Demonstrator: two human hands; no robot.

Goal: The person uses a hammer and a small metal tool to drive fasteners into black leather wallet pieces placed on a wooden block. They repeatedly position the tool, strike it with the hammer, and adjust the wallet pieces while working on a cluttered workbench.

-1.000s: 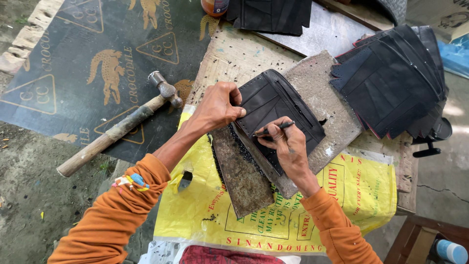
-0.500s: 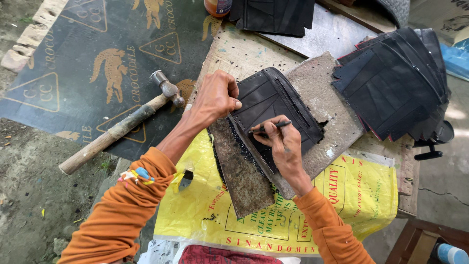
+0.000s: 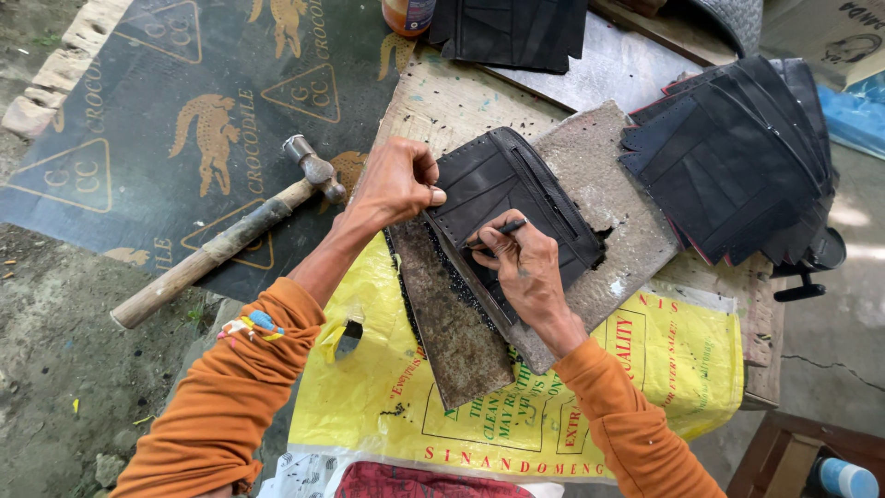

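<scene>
Centre of frame: dark stitched leather piece (image 3: 513, 198) flat on a grey worn board (image 3: 604, 198), long axis running upper left to lower right. Left hand (image 3: 395, 183) pressed on its upper-left edge, fingers curled down onto the leather. Right hand (image 3: 519, 261) lower centre, fingers pinched around a thin dark tool (image 3: 502, 227) (tip aimed left and down at the leather surface). Rusty metal plate (image 3: 449, 312) lodged under the board's left edge, angled toward the bottom. Yellow printed sack (image 3: 680, 355) spread over the tabletop (image 3: 449, 97) at lower centre. Stack of dark cut pieces (image 3: 737, 161) at upper right, well apart. Hammer (image 3: 230, 240) left of the hands, head up-right, on a dark printed sheet (image 3: 138, 120); open room there.
</scene>
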